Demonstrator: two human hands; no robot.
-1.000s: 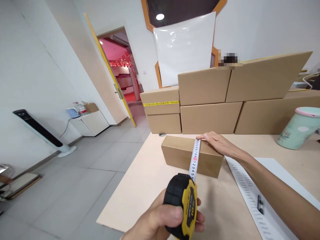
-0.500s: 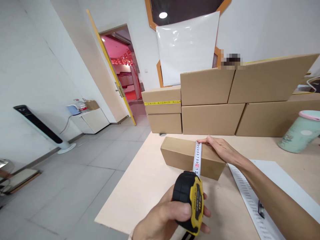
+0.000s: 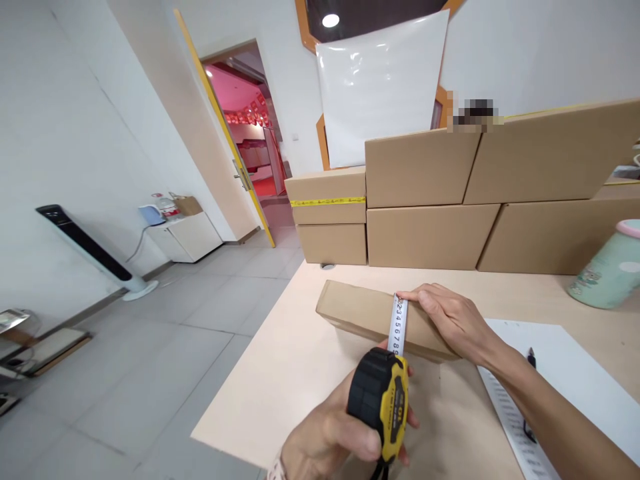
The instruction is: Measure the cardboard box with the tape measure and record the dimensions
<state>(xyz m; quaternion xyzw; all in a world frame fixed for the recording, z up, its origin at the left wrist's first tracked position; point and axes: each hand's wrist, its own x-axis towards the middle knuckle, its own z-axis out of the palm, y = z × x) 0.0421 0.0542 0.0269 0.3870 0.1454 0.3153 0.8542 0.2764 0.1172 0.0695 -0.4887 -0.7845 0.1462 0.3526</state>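
Note:
My left hand (image 3: 334,432) is wrapped round a black and yellow tape measure (image 3: 379,402) near the table's front edge. Its white blade (image 3: 398,325) runs up across a small flat cardboard box (image 3: 360,313) lying on the light wooden table (image 3: 280,373). My right hand (image 3: 450,320) rests on the right part of that box, fingers pressing the blade's end down at the far top edge. The box looks tipped, its near edge raised a little.
Several large cardboard boxes (image 3: 430,233) are stacked along the table's far side. A mint cup with a pink lid (image 3: 607,267) stands at the right. A printed white sheet (image 3: 560,380) with a pen (image 3: 530,360) lies under my right forearm. Left of the table lies tiled floor, with a tower fan (image 3: 85,250) and a white cabinet (image 3: 187,237) by the wall.
The tape case has moved closer to the box, shortening the exposed blade. The box has tilted under my right hand, which now covers more of its top.

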